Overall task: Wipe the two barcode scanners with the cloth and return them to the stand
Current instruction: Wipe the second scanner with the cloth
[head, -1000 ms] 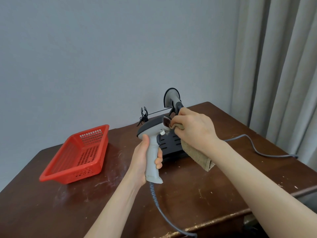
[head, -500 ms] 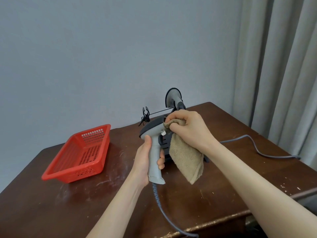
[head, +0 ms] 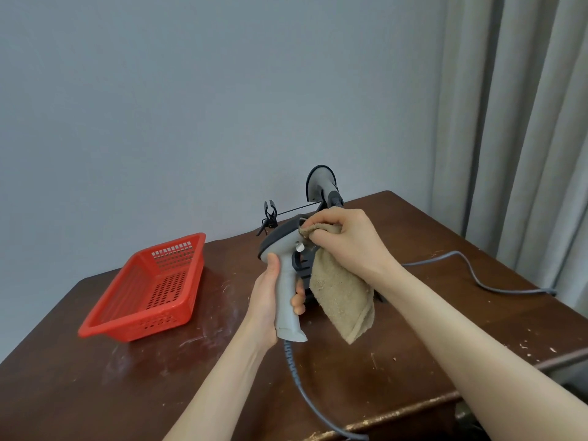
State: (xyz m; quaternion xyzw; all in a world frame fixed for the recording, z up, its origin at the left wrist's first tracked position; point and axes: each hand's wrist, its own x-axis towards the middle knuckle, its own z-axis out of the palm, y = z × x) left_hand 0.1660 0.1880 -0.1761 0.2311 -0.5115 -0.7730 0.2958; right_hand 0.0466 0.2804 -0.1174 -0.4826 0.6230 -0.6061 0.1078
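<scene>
Above the brown worktop (head: pixel 127 393), right of the red basket (head: pixel 143 323), the right hand (head: pixel 346 240) has its grip closed on a tan cloth (head: pixel 342 297) held against the head of a grey barcode scanner (head: pixel 286 300), whose handle the left hand (head: pixel 265 300) clasps in a closed grip.

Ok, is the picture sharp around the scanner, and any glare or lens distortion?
Head view: scanner and cloth look sharp, no motion blur; light soft and even, only faint sheen on the table; curtain at the frame's right slants, likely wide-angle distortion.
</scene>
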